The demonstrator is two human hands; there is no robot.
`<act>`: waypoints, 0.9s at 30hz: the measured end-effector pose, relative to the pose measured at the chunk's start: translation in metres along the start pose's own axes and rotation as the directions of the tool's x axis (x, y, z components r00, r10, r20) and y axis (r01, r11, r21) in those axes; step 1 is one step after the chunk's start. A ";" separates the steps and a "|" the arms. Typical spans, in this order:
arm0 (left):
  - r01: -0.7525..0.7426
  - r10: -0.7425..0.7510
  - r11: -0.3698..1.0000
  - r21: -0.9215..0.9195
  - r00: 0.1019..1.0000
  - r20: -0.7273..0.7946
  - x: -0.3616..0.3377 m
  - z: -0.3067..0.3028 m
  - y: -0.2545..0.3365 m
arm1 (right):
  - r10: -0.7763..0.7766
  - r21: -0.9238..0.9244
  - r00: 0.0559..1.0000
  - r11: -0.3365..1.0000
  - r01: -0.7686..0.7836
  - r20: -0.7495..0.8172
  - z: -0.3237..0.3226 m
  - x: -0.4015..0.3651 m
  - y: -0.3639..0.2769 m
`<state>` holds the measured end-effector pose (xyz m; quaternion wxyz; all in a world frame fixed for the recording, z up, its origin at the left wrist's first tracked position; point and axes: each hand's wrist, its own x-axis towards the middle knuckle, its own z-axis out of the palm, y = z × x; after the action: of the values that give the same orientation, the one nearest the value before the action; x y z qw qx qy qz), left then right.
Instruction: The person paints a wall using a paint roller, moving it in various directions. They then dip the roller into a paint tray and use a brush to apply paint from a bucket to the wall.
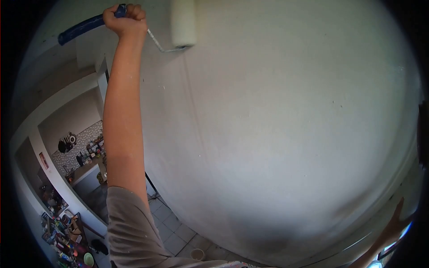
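Note:
My left hand is raised high at the upper left, its fingers wrapped round the dark blue handle of a paint roller. The handle sticks out to the left of the fist, and a bent wire frame runs right to the pale roller sleeve. That sleeve stands upright against the wall, its top cut off by the frame edge. Low at the right edge is my right hand, dim and partly cut off by the dark border. One finger or thumb points upward, apart from the rest, and I see nothing held in it.
A faint brownish streak runs down the wall below the roller. On the tiled floor stands a small bucket. At lower left, a table is crowded with bottles and containers. Behind it, an opening shows a kitchen counter and hanging pans.

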<state>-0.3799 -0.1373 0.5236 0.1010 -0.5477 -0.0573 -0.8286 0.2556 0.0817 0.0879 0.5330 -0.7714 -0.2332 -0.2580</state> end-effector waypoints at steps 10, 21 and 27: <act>0.077 -0.106 0.990 -0.119 0.961 -0.256 0.013 -0.038 -0.010 | -0.668 -0.453 0.728 0.607 0.653 0.154 0.053 0.025 0.075; -0.205 0.270 0.883 0.421 0.958 -0.100 0.034 -0.095 -0.024 | -0.916 -0.691 0.395 0.334 0.641 -0.076 -0.021 0.025 0.002; -0.204 0.296 0.884 0.421 0.941 -0.164 0.036 -0.096 -0.019 | -0.976 -0.786 0.193 0.196 0.587 -0.099 -0.040 0.013 -0.012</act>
<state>-0.4841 -0.1421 0.5195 0.3225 -0.4216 -0.1411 -0.8357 0.2519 0.0495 0.1168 0.0675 -0.5016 -0.3440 -0.7909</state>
